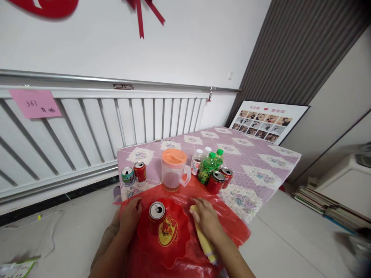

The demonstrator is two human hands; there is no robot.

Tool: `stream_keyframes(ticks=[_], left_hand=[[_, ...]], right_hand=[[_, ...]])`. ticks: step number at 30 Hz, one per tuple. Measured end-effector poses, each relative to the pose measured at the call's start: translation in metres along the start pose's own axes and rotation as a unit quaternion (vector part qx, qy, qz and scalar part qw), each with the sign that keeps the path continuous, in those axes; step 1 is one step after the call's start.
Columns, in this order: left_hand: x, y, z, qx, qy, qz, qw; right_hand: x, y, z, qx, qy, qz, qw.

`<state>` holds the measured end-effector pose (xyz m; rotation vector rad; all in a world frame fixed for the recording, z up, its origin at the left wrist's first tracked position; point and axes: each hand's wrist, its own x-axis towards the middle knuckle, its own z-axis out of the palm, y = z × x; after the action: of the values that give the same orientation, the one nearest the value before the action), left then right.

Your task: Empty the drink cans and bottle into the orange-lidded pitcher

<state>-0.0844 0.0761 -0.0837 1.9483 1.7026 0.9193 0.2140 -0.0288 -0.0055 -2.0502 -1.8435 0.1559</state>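
Observation:
My left hand (131, 216) is beside the left rim of a red scalloped tray (176, 253), its fingers curled over the red plastic sheet (232, 227); whatever they grip is hidden. An opened red drink can (157, 216) stands upright in the tray, next to the yellow printed emblem. To the right of the tray, my right hand (207, 220) is closed over a folded yellow cloth (204, 243) that lies against the red plastic. Just behind the tray stands a clear plastic pitcher (171, 177) with an orange lid.
A teal can (128, 177) and a red can (140, 172) stand left of the pitcher. Green bottles (206, 170), white-capped bottles (197, 162) and red cans (216, 183) cluster to its right. A purple floral cloth (246, 150) covers the table. Behind runs a radiator (150, 119).

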Motion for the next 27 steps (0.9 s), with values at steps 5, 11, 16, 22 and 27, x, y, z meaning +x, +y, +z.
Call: stream_keyframes(ticks=[5, 11, 16, 22, 27], left_hand=[[0.000, 0.000, 0.000, 0.004, -0.002, -0.006, 1.000], [-0.001, 0.000, 0.000, 0.005, -0.005, -0.007, 1.000], [-0.001, 0.001, -0.001, 0.004, -0.006, -0.014, 1.000], [-0.001, 0.002, -0.002, 0.001, -0.011, -0.015, 1.000], [-0.001, 0.002, -0.001, -0.001, -0.009, -0.019, 1.000]], right_hand=[[0.002, 0.017, -0.006, 0.010, 0.042, 0.045, 0.998], [-0.006, 0.030, -0.018, 0.020, 0.006, 0.129, 0.991], [-0.009, 0.032, -0.021, 0.060, -0.042, 0.173, 0.982], [-0.008, 0.030, -0.022, 0.060, -0.055, 0.185, 0.979], [-0.007, 0.025, -0.018, 0.077, -0.036, 0.182, 0.980]])
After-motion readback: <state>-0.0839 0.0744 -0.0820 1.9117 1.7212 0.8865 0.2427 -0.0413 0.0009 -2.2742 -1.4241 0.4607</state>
